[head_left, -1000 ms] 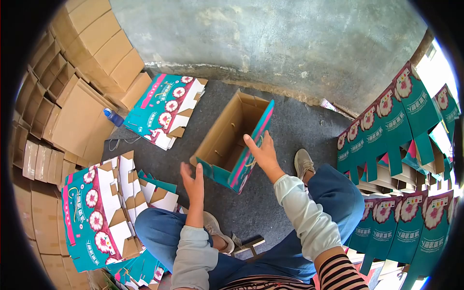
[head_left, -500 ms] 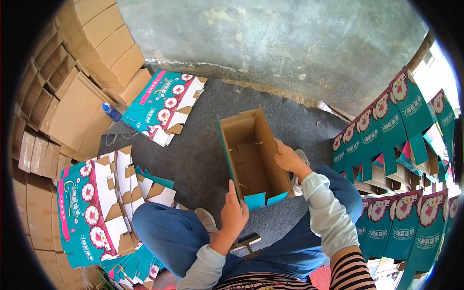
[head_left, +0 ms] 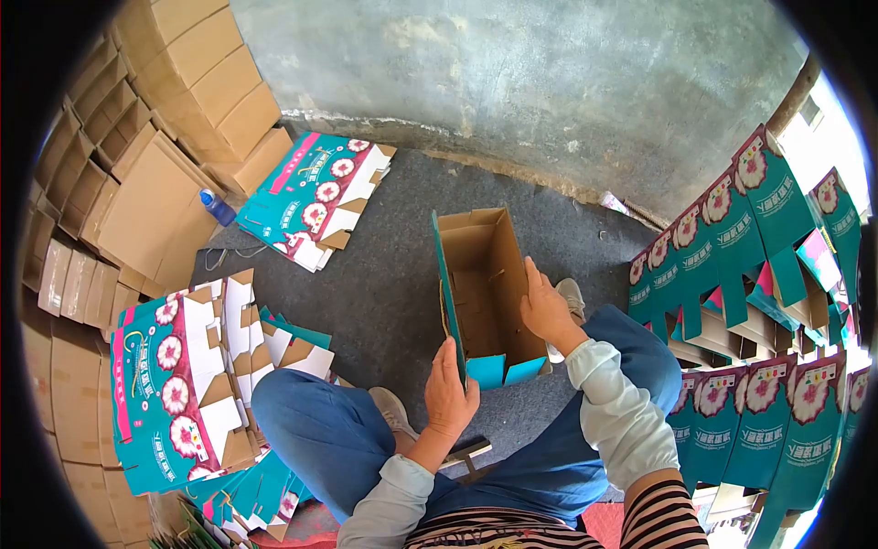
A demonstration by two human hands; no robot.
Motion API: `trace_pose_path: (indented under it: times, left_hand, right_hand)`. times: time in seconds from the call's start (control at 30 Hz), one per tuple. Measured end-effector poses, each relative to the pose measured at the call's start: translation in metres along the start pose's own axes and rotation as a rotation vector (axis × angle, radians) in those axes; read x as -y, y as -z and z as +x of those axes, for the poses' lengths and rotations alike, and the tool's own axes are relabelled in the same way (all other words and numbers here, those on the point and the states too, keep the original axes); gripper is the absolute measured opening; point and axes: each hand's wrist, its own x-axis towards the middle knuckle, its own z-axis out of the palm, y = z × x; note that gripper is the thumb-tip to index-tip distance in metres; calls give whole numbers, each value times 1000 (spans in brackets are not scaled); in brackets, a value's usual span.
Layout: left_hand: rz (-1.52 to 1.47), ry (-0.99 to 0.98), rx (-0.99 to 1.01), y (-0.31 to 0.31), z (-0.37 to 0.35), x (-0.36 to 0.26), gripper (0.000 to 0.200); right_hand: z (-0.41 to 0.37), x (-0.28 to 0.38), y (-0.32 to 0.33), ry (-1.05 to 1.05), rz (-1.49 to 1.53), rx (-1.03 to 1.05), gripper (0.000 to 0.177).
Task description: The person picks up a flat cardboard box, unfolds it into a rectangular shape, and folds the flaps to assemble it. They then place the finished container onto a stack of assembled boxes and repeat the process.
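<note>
An open cardboard box (head_left: pixel 485 284), brown inside with teal outer faces and two teal flaps at its near end, is held between my hands over the dark floor. My left hand (head_left: pixel 448 393) presses against its near left side, fingers pointing up along the teal panel. At the right side, my right hand (head_left: pixel 547 309) grips the wall, with part of its fingers along the edge. The box opening faces up toward me, and its bottom shows folded panels.
Flat printed carton sheets (head_left: pixel 174 393) lie in a pile at left, with another stack (head_left: pixel 315 197) farther back. A blue bottle (head_left: pixel 217 208) stands near brown boxes (head_left: pixel 206 82). Folded teal boxes (head_left: pixel 732 238) are stacked at right. A concrete wall (head_left: pixel 512 82) rises behind.
The box has turned slightly and shifted a little to the right in view, its far end now more level. Both hands remain at its sides.
</note>
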Motion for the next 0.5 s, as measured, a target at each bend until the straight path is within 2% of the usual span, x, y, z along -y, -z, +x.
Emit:
trace_pose_path:
  times: [0.1,0.2,0.3,0.4,0.5]
  left_hand:
    - [-22,9,16,4,3,-3,72]
    - [-56,67,139,8,5,-5,72]
    - [-93,18,130,8,3,-11,75]
    - [-60,-27,206,17,-9,-29,81]
    - [-256,-173,256,34,-18,-35,85]
  right_hand:
    - [-3,0,-2,119,-47,-124,65]
    - [3,-7,-8,-123,6,63,59]
    - [10,-16,-8,7,52,23,50]
    - [16,-13,8,150,94,43,40]
    - [23,6,35,326,171,107,31]
